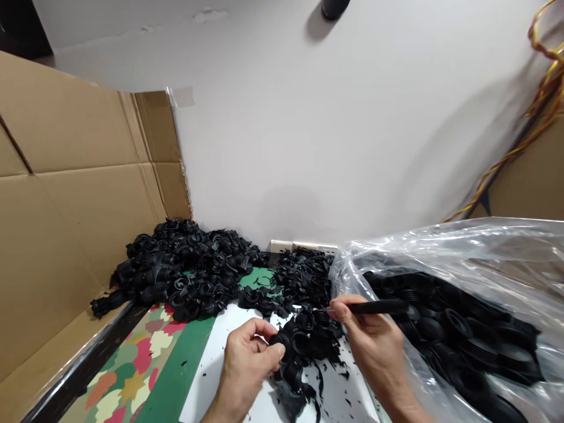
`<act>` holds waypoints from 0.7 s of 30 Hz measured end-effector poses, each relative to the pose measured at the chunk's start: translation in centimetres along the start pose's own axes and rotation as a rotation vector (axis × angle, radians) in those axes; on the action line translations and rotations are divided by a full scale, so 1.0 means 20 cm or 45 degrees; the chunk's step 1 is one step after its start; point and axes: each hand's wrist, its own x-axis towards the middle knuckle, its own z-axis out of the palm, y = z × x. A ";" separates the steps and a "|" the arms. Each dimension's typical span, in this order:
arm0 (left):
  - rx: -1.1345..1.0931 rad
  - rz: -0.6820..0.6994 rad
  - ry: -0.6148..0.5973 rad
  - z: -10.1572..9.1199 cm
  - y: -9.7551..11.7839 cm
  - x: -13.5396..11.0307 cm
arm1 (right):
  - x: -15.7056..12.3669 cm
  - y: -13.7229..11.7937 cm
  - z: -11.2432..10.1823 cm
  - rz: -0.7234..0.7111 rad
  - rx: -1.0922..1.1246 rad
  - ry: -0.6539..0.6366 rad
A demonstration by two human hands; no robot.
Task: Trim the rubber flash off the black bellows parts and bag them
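My left hand [244, 364] pinches a black ribbed rubber boot [284, 339] between thumb and fingers, at the edge of a small heap of similar parts. In my right hand [374, 349] is a slim tool with a black handle [383, 306], held like a pen. Its thin metal tip points left at the rubber parts; whether the tip is a blade I cannot tell. Beneath both hands lies a white sheet [211, 367] strewn with black rubber scraps [328, 385].
A large pile of black rubber parts [189, 264] leans by a cardboard wall [83, 211] at left. More scraps [308, 276] lie near a socket strip [282, 247]. At right, a clear plastic bag [440, 247] holds black ribbed parts [467, 341]. Twisted yellow-red wires [506, 158] hang there.
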 end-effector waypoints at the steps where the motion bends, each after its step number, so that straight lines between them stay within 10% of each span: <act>1: -0.007 0.009 -0.014 0.00 0.01 0.00 | 0.00 0.00 0.01 0.090 0.089 -0.078; 11: 0.040 0.119 -0.103 -0.01 0.04 -0.02 | -0.12 -0.13 0.19 0.465 0.300 -0.602; 21: 0.151 0.240 0.008 0.01 0.03 -0.03 | -0.17 -0.12 0.25 0.786 0.561 -0.504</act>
